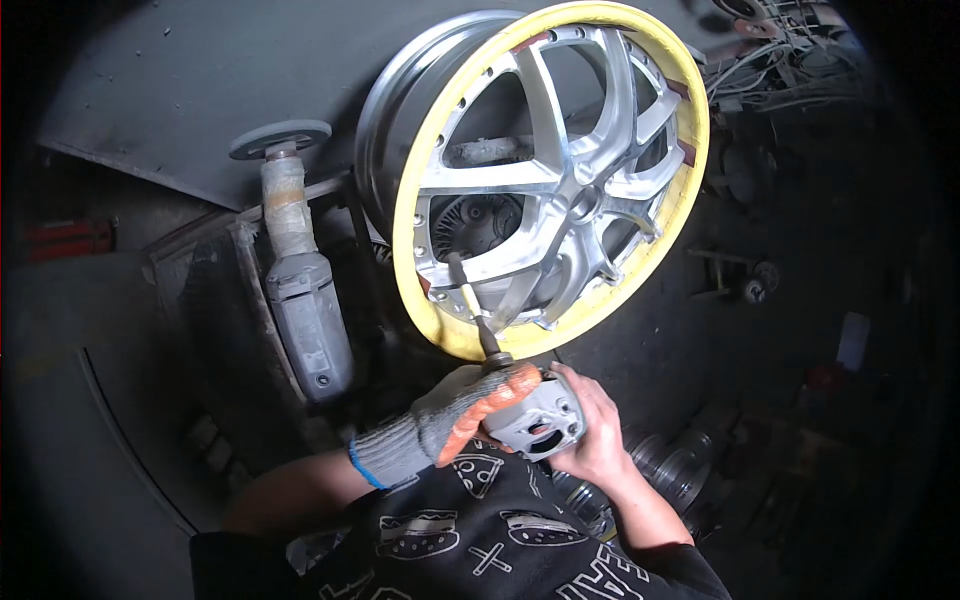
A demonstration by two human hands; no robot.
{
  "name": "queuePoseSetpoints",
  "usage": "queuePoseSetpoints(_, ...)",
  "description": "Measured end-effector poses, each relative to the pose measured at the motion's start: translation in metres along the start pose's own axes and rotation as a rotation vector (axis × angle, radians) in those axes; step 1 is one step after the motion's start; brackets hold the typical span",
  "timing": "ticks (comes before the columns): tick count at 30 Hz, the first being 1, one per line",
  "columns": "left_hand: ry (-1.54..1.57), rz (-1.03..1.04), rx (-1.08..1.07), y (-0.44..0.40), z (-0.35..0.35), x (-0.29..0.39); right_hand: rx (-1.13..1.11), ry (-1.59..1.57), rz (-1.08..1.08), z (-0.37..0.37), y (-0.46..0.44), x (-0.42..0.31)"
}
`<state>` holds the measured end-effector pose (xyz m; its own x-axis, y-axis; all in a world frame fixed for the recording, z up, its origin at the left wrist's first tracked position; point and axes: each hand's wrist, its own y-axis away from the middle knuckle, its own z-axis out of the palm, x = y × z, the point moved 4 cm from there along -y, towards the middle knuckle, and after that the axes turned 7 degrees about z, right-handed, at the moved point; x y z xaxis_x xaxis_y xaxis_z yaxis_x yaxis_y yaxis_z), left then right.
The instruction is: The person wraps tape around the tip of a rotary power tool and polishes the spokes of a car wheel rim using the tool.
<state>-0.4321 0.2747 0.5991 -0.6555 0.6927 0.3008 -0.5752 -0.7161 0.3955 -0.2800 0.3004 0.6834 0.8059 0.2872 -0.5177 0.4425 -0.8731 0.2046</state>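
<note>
My left hand (480, 405), in a grey knit glove with an orange coating, wraps round the front of a die grinder (538, 418). My bare right hand (597, 425) grips the far side of its grey body. A long spindle (484, 330) runs up from the tool, and its tip lies over a lower-left spoke. Before me stands a tilted alloy wheel (545, 190) with bright metal spokes. Yellow tape (408, 215) covers its outer rim, with dark red patches at several spots. Whether the tip touches the metal I cannot tell.
At the left, a grey power tool (312, 325) with a wrapped neck and a flat disc (281, 138) leans upright. A grey panel (190, 85) rises behind. Cables (790, 75) lie in a heap at upper right, and metal parts (680, 470) sit beside my right forearm.
</note>
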Motion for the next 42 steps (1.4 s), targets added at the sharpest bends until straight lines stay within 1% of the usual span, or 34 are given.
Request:
queuePoseSetpoints(2,-0.003,0.044,-0.023,0.010,-0.012,0.002,-0.003,-0.004,-0.014,0.008,0.000,-0.008)
queuePoseSetpoints(6,0.031,0.048,-0.006,0.013,-0.029,0.002,0.035,0.000,-0.019,0.024,0.002,-0.018)
queuePoseSetpoints(8,0.084,0.039,-0.023,0.014,-0.024,0.011,0.057,-0.006,0.018,0.023,0.002,-0.021)
queuePoseSetpoints(10,0.043,0.014,-0.018,0.009,-0.013,0.012,0.060,0.005,0.027,0.015,0.002,-0.018)
queuePoseSetpoints(12,-0.007,0.155,-0.088,0.001,-0.005,0.012,0.093,0.051,0.014,0.003,0.001,-0.013)
queuePoseSetpoints(13,-0.006,0.102,-0.065,-0.005,0.003,0.012,0.100,0.071,0.007,-0.005,-0.001,-0.008)
queuePoseSetpoints(14,-0.044,0.095,-0.067,-0.010,0.012,0.015,0.091,0.079,0.029,-0.011,-0.003,-0.001)
queuePoseSetpoints(16,-0.021,-0.026,-0.043,-0.022,0.028,0.020,0.085,0.076,0.041,-0.026,-0.008,0.012)
queuePoseSetpoints(18,-0.026,0.083,-0.203,-0.043,0.028,0.009,0.137,0.051,0.015,-0.037,-0.014,0.023)
queuePoseSetpoints(20,-0.048,0.044,-0.145,-0.057,0.039,0.014,0.114,0.073,0.049,-0.047,-0.020,0.032)
queuePoseSetpoints(24,-0.046,-0.026,-0.133,-0.072,0.053,0.020,0.054,0.064,0.102,-0.060,-0.027,0.047)
queuePoseSetpoints(26,-0.055,-0.059,-0.083,-0.074,0.055,0.020,0.041,0.062,0.098,-0.061,-0.028,0.049)
queuePoseSetpoints(27,-0.055,-0.060,-0.083,-0.075,0.051,0.012,0.032,0.061,0.095,-0.061,-0.027,0.050)
queuePoseSetpoints(29,0.011,0.150,-0.173,-0.073,0.043,-0.001,0.013,0.062,0.083,-0.059,-0.025,0.048)
queuePoseSetpoints(30,0.009,0.148,-0.174,-0.069,0.041,-0.004,-0.006,0.065,0.069,-0.057,-0.024,0.046)
queuePoseSetpoints(33,-0.005,0.023,-0.072,-0.052,0.037,-0.001,-0.025,0.065,0.003,-0.047,-0.016,0.043)
queuePoseSetpoints(34,-0.007,0.021,-0.071,-0.047,0.034,0.000,-0.027,0.077,-0.022,-0.043,-0.013,0.041)
queuePoseSetpoints(38,0.038,-0.038,-0.018,-0.029,0.009,-0.011,-0.088,0.096,-0.016,-0.025,-0.005,0.019)
queuePoseSetpoints(39,0.066,-0.026,-0.030,-0.022,0.001,-0.011,-0.037,0.071,-0.056,-0.019,-0.003,0.013)
queuePoseSetpoints(40,0.094,-0.014,-0.042,-0.015,-0.005,-0.014,-0.060,0.072,-0.043,-0.015,-0.003,0.007)
queuePoseSetpoints(41,0.103,0.130,-0.018,-0.010,-0.013,-0.016,-0.057,0.052,-0.043,-0.010,-0.002,0.001)
queuePoseSetpoints(42,0.102,0.132,-0.019,-0.004,-0.018,-0.016,-0.056,0.032,-0.044,-0.005,-0.001,-0.004)
